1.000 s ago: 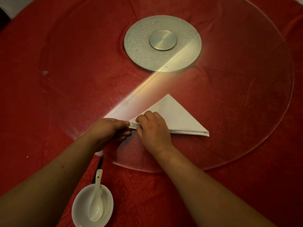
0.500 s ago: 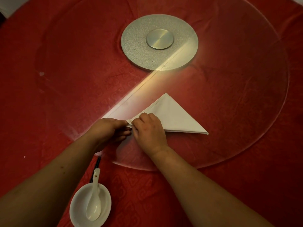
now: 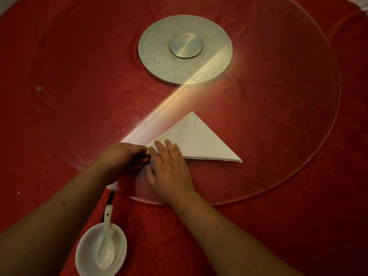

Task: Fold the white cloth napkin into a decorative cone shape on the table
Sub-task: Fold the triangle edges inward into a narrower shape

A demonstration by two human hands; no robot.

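The white cloth napkin (image 3: 201,140) lies folded into a flat triangle on the glass turntable (image 3: 298,136), its sharp tip pointing right. My left hand (image 3: 123,156) pinches the napkin's left corner with fingers curled. My right hand (image 3: 169,168) lies on the napkin's left part, fingers spread flat and pressing on the cloth right beside the left hand's fingertips. The corner itself is hidden between the two hands.
A silver round hub (image 3: 185,48) sits at the turntable's centre. A white bowl (image 3: 87,255) with a white spoon (image 3: 105,244) stands near the front edge, on the red tablecloth (image 3: 39,136). Dark chopsticks (image 3: 109,200) lie just behind the bowl.
My right hand has uncurled from a pinch and now lies flat on the napkin's left part. The left hand stays at the corner. The napkin has barely shifted.
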